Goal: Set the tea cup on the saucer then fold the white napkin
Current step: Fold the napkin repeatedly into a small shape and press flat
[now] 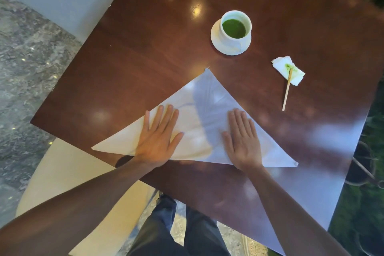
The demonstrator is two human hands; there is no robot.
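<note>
Napkin point(207, 114), white and folded into a broad triangle, lies flat on the dark wooden bench point(145, 48), its apex pointing toward the tea cup point(235, 27). I see my left hand point(158, 137) pressed palm-down on the napkin's left half, fingers straight and spread apart. My right hand point(243, 141) lies flat on the right half, fingers straight and close together. Beyond the napkin's apex, the white cup holds green tea and sits on its saucer point(216, 37). I can read no writing anywhere.
</note>
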